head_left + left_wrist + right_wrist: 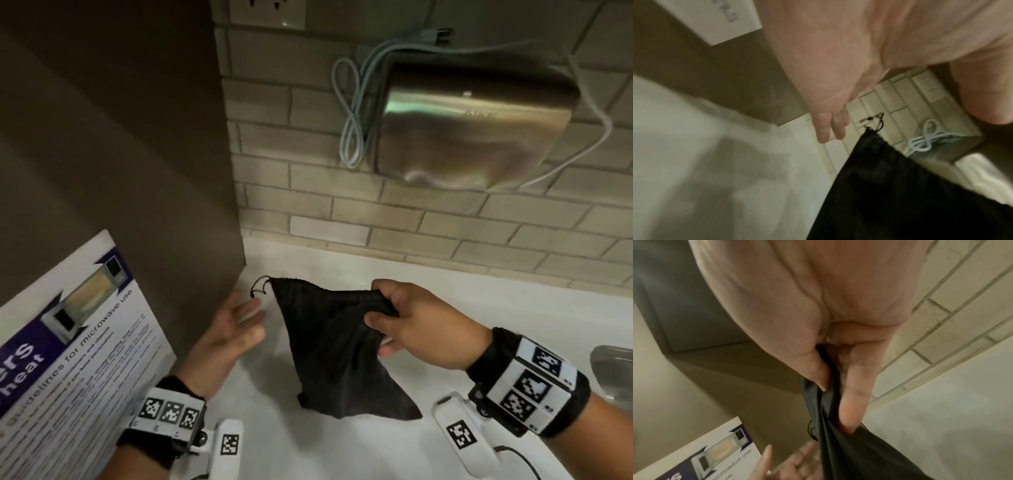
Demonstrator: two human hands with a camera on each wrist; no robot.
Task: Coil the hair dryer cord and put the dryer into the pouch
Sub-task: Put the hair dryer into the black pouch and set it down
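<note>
Two hands: right [416,325] pinches pouch [339,356]; left [230,325] is held open beside it.
Progress: no dryer seen; bagging is left.

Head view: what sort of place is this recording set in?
Probably a shared kitchenette or break room. A poster on microwave use leans at the left, a steel wall-mounted unit with looped cords hangs on the brick-tile wall, and a white counter runs beneath, with a metal basin edge at the right.
</note>
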